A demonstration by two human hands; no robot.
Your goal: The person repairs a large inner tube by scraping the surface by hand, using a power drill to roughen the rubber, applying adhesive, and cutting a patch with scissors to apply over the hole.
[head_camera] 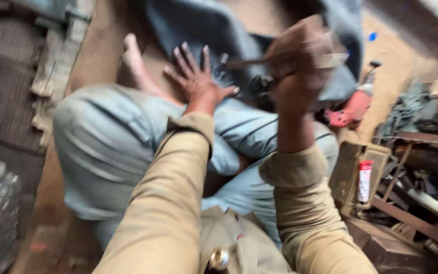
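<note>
Looking down, we count one large sheet of grey-blue material spread over the sandy ground at the top of the view, and it is the biggest thing before us. Next come our two legs in pale blue trousers, folded beneath us, with one bare foot resting at the sheet's left edge. Two tan sleeves run up from the bottom edge. At the right edge lies one heap of scrap metal and wood, with one small white tube with a red cap standing against a box in it, and one red object just above it on the ground.

Our left hand lies flat and spread, fingers apart, palm pressed on the sheet near its lower edge, gripping nothing. Our right hand is raised and clenched around one long thin metal tool, blurred by motion; we cannot tell what kind of tool it is. The tool's free end points left, toward the left hand, and hangs over the sheet just beside its fingers. A small dark metal piece sits on the sheet between the two hands, too blurred to name.
</note>
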